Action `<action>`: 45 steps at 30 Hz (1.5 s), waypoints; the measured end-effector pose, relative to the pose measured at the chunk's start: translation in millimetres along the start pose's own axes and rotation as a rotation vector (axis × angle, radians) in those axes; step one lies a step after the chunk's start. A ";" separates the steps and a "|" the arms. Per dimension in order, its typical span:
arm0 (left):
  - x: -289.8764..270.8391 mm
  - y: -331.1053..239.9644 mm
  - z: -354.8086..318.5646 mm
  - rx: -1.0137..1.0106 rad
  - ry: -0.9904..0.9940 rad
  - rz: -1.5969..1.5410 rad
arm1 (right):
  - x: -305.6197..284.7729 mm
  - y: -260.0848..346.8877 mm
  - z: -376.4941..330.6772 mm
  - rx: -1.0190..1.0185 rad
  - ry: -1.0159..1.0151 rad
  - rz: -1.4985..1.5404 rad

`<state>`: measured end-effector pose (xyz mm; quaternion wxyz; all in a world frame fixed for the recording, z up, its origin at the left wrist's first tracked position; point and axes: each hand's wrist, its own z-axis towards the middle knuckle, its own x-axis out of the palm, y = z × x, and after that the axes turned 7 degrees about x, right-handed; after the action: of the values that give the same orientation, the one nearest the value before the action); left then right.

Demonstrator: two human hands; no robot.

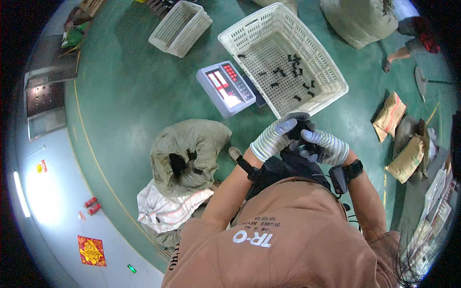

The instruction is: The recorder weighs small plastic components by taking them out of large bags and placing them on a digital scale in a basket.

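head view: striped-gloved hands (274,137) (327,145) clasp black pieces (301,128) near a latticed crate (332,91).

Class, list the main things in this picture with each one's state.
Left hand in striped fabric glove: curled around partly hidden black pieces
Right hand, gloved alike: curled around them too
Large white plastic crate: open, loose black pieces scattered inside
Grey rectangular scale console: lit
Smaller white plastic crate: open
Greenish woven sack: open, dark contents showing
White woven sack: crumpled
White tube light: lit

There are two white crates (317,67) (165,31); one digital scale (213,89); two gloved hands (274,137) (330,146); one red-and-gold poster (91,250).
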<state>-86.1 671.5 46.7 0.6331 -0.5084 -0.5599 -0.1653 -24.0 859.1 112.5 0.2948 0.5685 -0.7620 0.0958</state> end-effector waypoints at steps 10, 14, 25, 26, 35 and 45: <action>-1.1 -11.7 -24.7 -0.039 -0.315 -0.152 | -2.4 4.7 20.9 0.030 0.322 0.200; -0.5 -9.6 -27.4 -0.019 -0.335 -0.102 | 8.1 7.1 21.6 0.030 0.372 0.226; -38.2 31.9 -14.3 0.322 -0.303 0.591 | -10.2 -0.8 70.2 0.108 0.001 0.276; -42.3 37.5 -14.2 0.244 -0.357 0.435 | -16.4 -0.3 75.4 0.135 0.071 0.257; -97.0 68.1 -88.6 0.372 -0.593 0.570 | -127.1 55.3 137.1 -0.312 -0.163 0.184; -192.0 128.9 -338.8 0.472 -1.235 -0.362 | 79.4 -99.3 274.9 0.188 -0.119 -1.188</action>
<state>136.3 376.9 -132.1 0.2540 -0.2562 -0.9155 0.1782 -40.2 629.3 -84.0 0.2033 0.9248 -0.3177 -0.0500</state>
